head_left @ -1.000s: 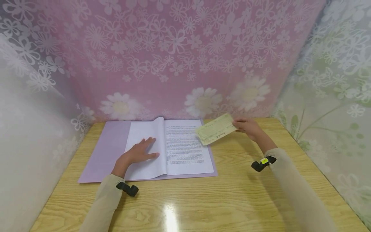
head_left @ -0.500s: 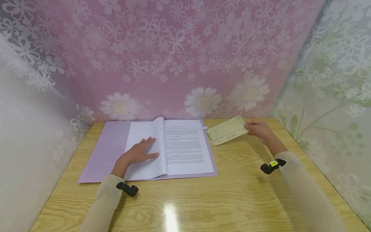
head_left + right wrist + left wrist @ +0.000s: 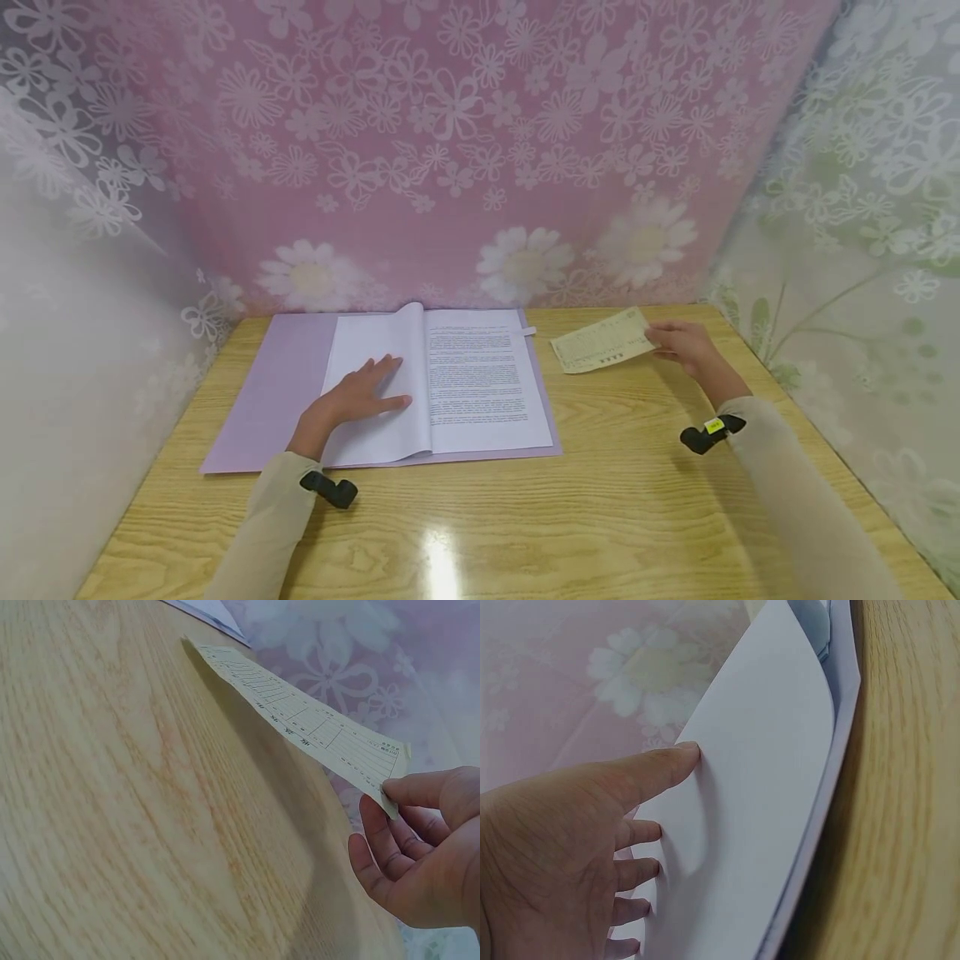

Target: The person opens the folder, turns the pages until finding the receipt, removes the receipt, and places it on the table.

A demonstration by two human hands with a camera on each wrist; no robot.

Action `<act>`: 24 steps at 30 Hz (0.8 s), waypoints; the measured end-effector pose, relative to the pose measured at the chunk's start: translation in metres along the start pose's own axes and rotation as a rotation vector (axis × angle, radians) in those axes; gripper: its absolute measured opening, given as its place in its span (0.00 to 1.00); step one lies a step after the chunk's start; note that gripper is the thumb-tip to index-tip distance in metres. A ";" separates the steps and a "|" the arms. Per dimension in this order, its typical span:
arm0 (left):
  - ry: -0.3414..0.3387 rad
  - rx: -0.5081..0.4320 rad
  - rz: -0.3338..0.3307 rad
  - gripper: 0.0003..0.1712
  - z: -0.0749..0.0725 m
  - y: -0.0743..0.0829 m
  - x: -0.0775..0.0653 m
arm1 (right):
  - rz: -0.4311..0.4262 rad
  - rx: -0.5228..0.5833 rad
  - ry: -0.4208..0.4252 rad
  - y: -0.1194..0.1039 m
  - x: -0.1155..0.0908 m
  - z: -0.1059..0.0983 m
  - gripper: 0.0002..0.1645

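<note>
An open lilac folder (image 3: pixel 258 400) lies on the table, with white printed pages (image 3: pixel 480 379) fastened in it. My left hand (image 3: pixel 360 396) rests spread on the turned-over blank page (image 3: pixel 411 425), its thumb and fingertips pressing the paper in the left wrist view. To the right of the folder, my right hand (image 3: pixel 684 343) pinches the right end of a pale yellow printed form slip (image 3: pixel 600 342) between thumb and fingers. Ruled lines and small print show on the slip (image 3: pixel 300 720) in the right wrist view, where its far end slopes down close over the wood.
The wood-grain table (image 3: pixel 480 525) runs up to a pink floral backdrop (image 3: pixel 450 167). Pale floral sheets stand at left and right. A small white tab (image 3: pixel 529 331) sticks out from the folder's right edge.
My right hand has drawn the yellow slip rightward, off the folder's right page and over the bare table, uncovering the white tab. My left hand has stayed in place.
</note>
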State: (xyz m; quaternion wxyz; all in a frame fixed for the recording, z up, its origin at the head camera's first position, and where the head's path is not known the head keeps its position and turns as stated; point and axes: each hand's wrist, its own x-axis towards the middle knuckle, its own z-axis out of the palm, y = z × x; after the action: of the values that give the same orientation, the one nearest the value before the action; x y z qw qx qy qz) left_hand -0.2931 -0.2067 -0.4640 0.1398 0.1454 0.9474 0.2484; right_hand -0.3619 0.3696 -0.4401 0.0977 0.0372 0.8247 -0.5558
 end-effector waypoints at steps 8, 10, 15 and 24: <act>0.011 0.003 0.002 0.52 0.000 0.001 -0.001 | 0.002 -0.023 0.045 0.005 -0.002 0.004 0.38; 0.010 0.004 0.003 0.52 -0.001 0.002 -0.001 | 0.000 -0.044 0.062 0.007 -0.002 0.005 0.37; 0.006 0.002 0.003 0.52 -0.001 0.003 -0.002 | -0.002 -0.084 0.106 0.008 -0.002 0.007 0.34; -0.005 -0.006 0.002 0.52 -0.003 0.003 -0.003 | 0.002 -0.194 0.178 0.016 0.006 0.009 0.28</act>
State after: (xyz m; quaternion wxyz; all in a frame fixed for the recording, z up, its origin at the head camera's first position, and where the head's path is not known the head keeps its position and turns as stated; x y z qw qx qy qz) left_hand -0.2908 -0.2061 -0.4596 0.1424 0.1466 0.9461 0.2511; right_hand -0.3643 0.3673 -0.4588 0.0281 0.0777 0.8800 -0.4678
